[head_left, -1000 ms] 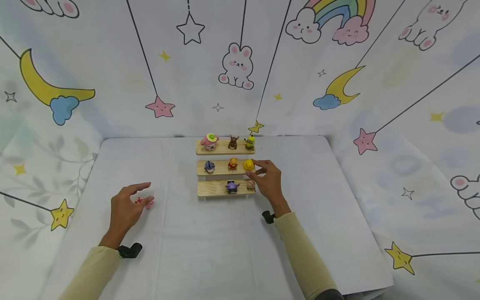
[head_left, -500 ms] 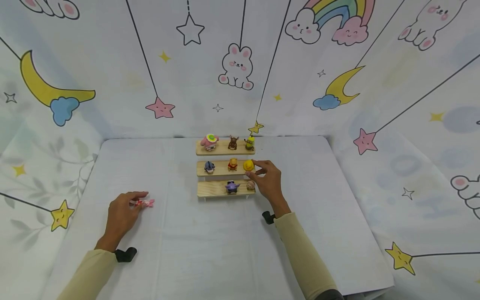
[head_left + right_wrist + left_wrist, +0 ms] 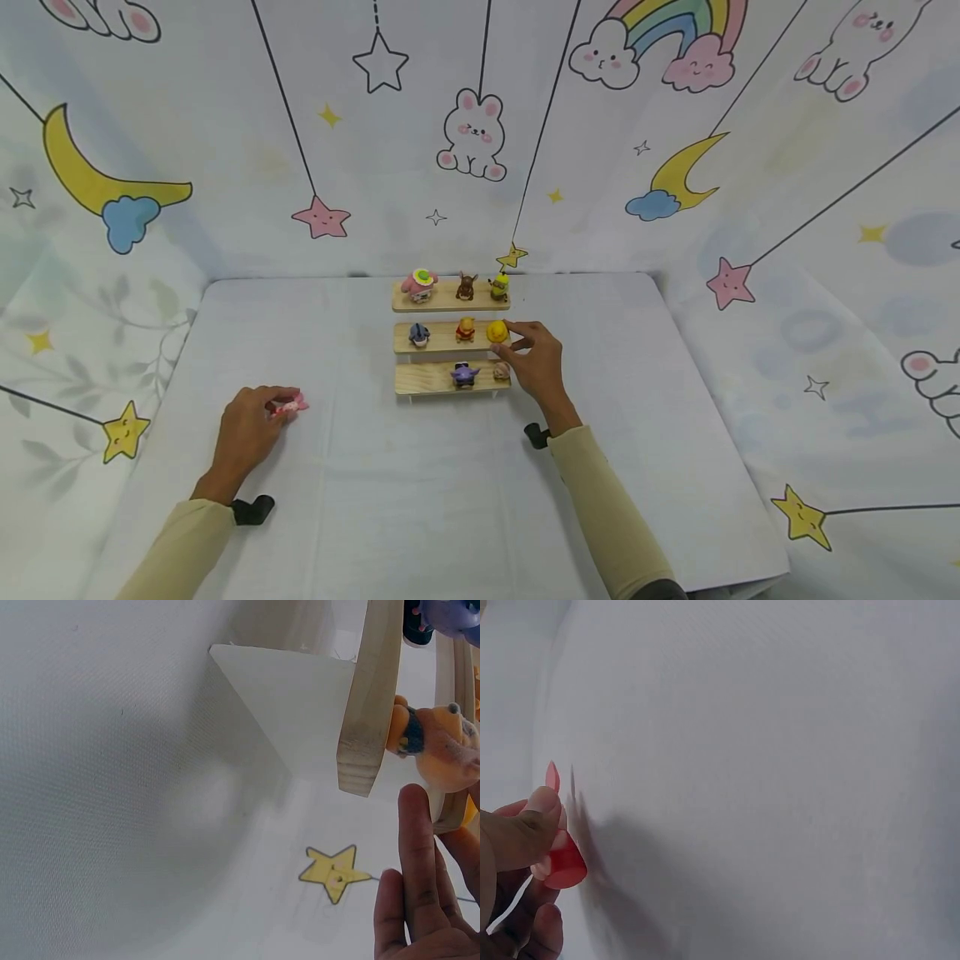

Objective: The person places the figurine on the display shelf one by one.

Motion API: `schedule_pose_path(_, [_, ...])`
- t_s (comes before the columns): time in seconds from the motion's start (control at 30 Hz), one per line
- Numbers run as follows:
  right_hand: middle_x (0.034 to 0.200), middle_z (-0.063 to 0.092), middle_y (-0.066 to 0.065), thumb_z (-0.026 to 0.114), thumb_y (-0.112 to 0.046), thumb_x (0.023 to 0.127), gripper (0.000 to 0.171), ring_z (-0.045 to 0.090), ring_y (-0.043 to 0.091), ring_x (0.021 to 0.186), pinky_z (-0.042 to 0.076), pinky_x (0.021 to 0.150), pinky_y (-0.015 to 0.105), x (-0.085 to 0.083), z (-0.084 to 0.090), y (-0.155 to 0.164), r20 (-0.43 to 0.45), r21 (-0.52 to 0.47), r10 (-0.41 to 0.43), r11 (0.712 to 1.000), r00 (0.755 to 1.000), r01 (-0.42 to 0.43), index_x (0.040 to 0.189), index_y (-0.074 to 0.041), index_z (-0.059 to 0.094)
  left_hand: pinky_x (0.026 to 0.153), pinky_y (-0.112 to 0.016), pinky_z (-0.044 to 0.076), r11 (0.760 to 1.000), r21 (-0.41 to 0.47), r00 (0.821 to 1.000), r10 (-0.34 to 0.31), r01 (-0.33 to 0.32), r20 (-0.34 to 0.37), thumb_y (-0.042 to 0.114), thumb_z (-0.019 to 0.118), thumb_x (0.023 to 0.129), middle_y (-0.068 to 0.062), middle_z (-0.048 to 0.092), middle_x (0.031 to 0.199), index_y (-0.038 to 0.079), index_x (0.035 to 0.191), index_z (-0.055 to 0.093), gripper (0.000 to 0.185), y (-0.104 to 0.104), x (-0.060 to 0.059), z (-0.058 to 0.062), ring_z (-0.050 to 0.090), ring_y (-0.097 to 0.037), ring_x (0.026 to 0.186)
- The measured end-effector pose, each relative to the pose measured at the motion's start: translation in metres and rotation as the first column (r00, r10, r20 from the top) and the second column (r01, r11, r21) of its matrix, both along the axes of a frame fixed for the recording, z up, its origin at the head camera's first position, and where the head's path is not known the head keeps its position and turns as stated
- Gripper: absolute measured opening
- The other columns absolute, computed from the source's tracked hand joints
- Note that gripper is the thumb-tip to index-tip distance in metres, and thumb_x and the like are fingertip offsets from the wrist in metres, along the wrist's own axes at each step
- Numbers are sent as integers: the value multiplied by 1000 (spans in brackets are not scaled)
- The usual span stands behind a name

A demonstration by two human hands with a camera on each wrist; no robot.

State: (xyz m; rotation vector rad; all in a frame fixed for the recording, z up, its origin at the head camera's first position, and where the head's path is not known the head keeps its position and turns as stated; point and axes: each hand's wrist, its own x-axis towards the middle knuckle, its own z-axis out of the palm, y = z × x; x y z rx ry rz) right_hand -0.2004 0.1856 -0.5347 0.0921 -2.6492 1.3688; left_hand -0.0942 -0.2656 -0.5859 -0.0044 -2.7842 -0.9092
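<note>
My left hand point(image 3: 246, 429) pinches a small pink and red figurine point(image 3: 291, 406) between thumb and fingers at the table's left. In the left wrist view its red base point(image 3: 566, 866) points down toward the cloth and a pink tip sticks up past the thumb. My right hand point(image 3: 538, 360) is at the right end of the middle shelf point(image 3: 442, 340), thumb and index finger around a yellow figurine point(image 3: 497, 331). In the right wrist view, a tan figurine with a dark collar point(image 3: 442, 746) on the bottom shelf stands beside the fingers and hides most of the yellow one.
A three-tier wooden shelf rack stands at the table's back. Its top shelf point(image 3: 446, 305) bears several figurines. A blue figurine point(image 3: 418, 334) and a red-shirted bear point(image 3: 465, 329) stand on the middle tier. The bottom shelf point(image 3: 420, 382) holds a purple figurine point(image 3: 464, 374). White cloth covers the table point(image 3: 405, 500).
My left hand has come down onto the pink and red figurine, closed its fingers on it and tilted it up. The right hand has stayed at the yellow figurine.
</note>
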Motion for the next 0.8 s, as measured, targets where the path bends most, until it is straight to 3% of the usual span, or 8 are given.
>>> schedule_pose_path(0.13, [125,71,9,87,-28,90,50,75,26,97,63,84,45,0,0,0,-8,4,3,1000,1000,-3,136,-16,74,73,-33,41,1000,26,1000,12,-11,-18,-4,83,87,-18,76,103,2,124,76,38,9,-2,3,63,-30,89])
schedule_pose_path(0.37, [125,71,12,87,-29,90,49,76,27,96,62,82,45,0,0,0,-17,-7,11,1000,1000,-11,136,-16,75,72,-15,49,994,107,1000,14,-12,-22,4,85,89,-15,77,111,8,131,72,44,34,-8,18,70,-29,95])
schedule_pose_path(0.8, [127,71,16,88,-28,90,50,75,27,96,62,84,45,-1,0,1,-8,-10,12,1000,1000,-12,137,-16,74,73,-17,54,978,201,998,-39,48,-53,10,89,87,-9,77,108,12,124,74,40,72,-22,39,72,-24,93])
